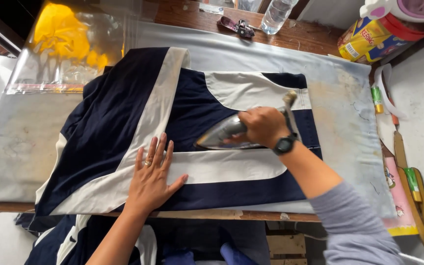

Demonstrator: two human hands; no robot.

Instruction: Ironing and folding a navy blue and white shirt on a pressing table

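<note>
The iron (224, 135) is gripped by the right hand (262, 126); the garment (172, 127) is pinned under the flat, spread left hand (150, 176). Cloth near the iron lies smooth, while the part hanging off the desk (212, 215) seems unpressed.

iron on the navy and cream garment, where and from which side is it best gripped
Grip the iron by its top handle, coming from above and from the heel end on the right, as the right hand does now. Its pointed nose faces left and its flat soleplate lies on the garment, so only the handle is likely safe to hold.
</note>
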